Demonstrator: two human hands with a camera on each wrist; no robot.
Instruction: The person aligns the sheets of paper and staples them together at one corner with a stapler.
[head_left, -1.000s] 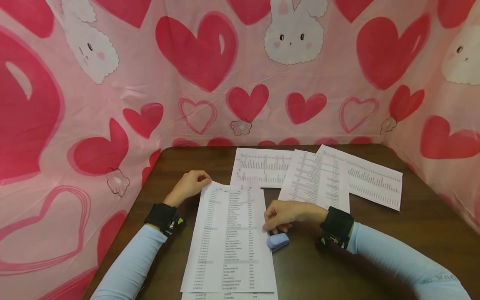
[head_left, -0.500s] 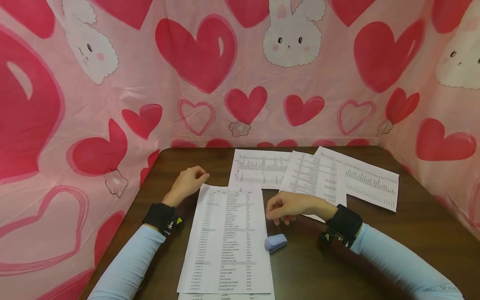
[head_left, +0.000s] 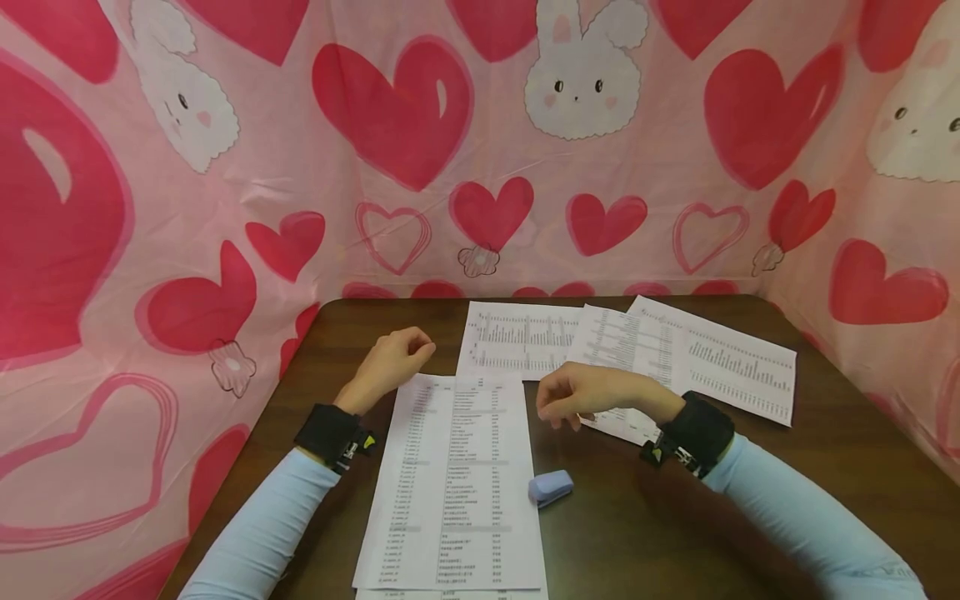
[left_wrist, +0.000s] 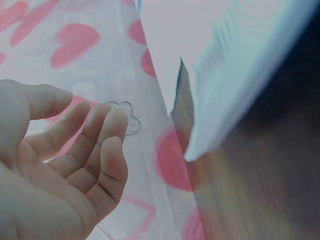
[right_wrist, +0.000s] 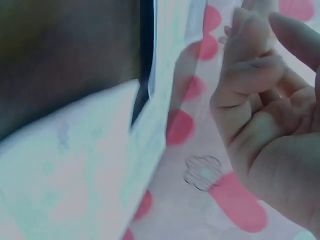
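A stack of printed sheets (head_left: 465,483) lies on the table in front of me in the head view, a lower sheet peeking out at the near edge. Against its right edge sits a small lavender stapler (head_left: 551,487). My left hand (head_left: 395,358) hovers over the top left corner of the stack, fingers loosely bent around nothing; the left wrist view shows its bare palm (left_wrist: 65,185). My right hand (head_left: 588,392) hangs above the table beyond the stapler. Its fingers are relaxed and bent, with nothing in them in the right wrist view.
Toward the back lie more printed sheets: one at left (head_left: 517,337), a middle one (head_left: 615,333) partly under my right hand, and one at right (head_left: 742,362). A pink heart-patterned cloth (head_left: 637,167) hangs behind and beside the brown wooden table (head_left: 360,321).
My right hand has left the stapler and risen away from it. My left hand has let go of the stack's top left corner and moved slightly right. The stapler stays beside the sheets.
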